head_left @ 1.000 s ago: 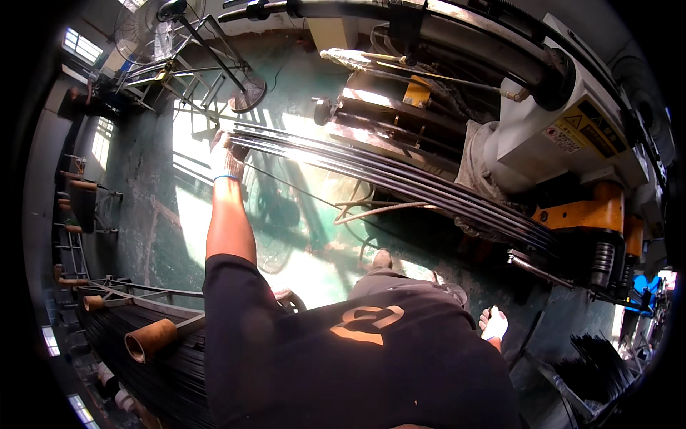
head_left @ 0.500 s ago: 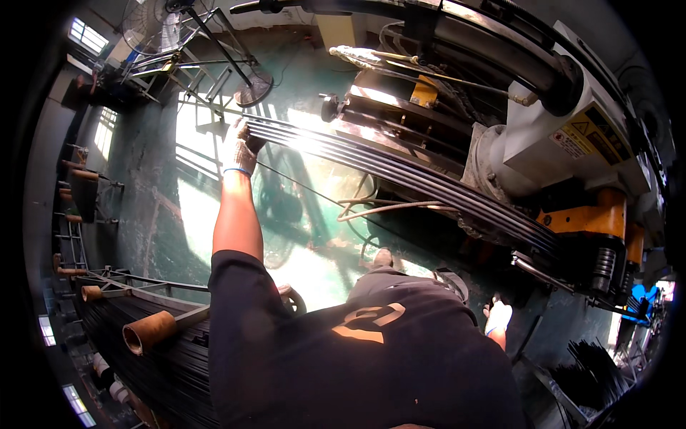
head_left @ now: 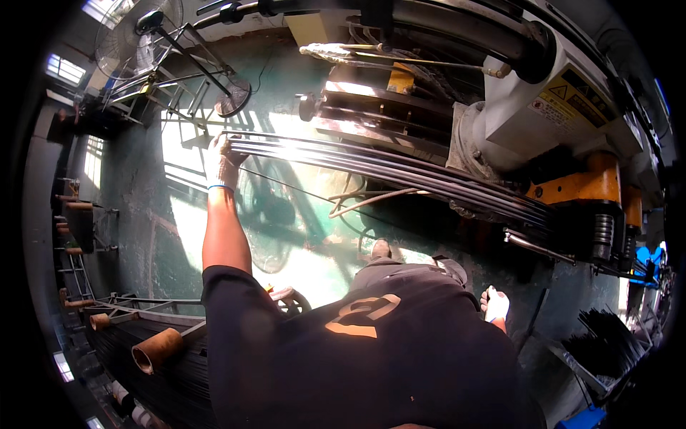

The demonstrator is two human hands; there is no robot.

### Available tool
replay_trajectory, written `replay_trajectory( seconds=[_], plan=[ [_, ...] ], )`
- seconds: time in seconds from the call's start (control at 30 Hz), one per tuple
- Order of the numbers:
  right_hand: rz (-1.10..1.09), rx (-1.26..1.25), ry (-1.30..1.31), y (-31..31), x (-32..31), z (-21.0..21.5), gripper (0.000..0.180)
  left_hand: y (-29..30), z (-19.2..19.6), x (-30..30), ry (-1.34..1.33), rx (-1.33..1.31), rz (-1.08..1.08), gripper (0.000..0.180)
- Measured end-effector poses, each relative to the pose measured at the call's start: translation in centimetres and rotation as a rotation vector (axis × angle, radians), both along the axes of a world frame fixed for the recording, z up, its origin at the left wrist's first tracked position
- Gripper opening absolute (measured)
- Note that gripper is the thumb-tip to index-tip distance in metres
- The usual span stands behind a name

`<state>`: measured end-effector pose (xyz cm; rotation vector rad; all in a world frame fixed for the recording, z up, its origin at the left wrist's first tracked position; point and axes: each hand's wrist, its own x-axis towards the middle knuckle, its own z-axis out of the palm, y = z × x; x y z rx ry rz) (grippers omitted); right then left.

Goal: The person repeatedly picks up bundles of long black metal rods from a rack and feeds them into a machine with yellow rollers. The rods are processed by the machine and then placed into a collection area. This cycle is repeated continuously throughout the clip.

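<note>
My left hand (head_left: 224, 163), in a knitted glove with a blue cuff edge, stretches forward and is closed around the left end of a bundle of long, thin metal rods (head_left: 371, 166). The rods slant down to the right, side by side, to the dark head of a machine (head_left: 604, 232), where their right ends are hard to make out. Down by my right side hangs my right hand (head_left: 495, 304), in a white glove. Its fingers look curled in, with nothing seen in them, and it is apart from the rods.
An orange clamp arm (head_left: 582, 180) and grey machine housing (head_left: 532, 118) stand at the right. A floor fan (head_left: 232, 99) is at the far left. Near left is a rack of dark rods with a brown tube (head_left: 157, 349); another rod bin (head_left: 604, 343) stands lower right.
My left hand has drawn the rods' left end a little nearer to me, away from the machine bed. The fingers of my right hand look more curled. The whole view has shifted slightly.
</note>
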<state>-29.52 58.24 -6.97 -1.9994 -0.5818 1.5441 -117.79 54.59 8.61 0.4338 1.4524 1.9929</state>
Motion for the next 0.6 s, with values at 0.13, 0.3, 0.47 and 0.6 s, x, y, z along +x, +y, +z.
replay_trajectory(
  seconds=[0.13, 0.3, 0.47, 0.6],
  plan=[
    [0.017, 0.052, -0.154, 0.5, -0.7, 0.3, 0.028, 0.8, -4.2, -5.4, -0.031, 0.114, -0.095, 0.045],
    [0.214, 0.079, -0.484, 1.4, -1.5, 1.7, 0.029, 0.4, -6.0, -9.4, 0.050, 0.100, -0.254, 0.040],
    [0.101, 0.119, -0.337, 0.6, -2.0, 1.4, 0.030, -0.1, -4.3, -9.0, -0.109, 0.077, -0.154, 0.045],
    [0.107, 0.028, -0.335, -0.5, -2.0, 0.5, 0.028, 0.4, -1.9, -6.7, -0.056, -0.048, -0.114, 0.056]
  ],
)
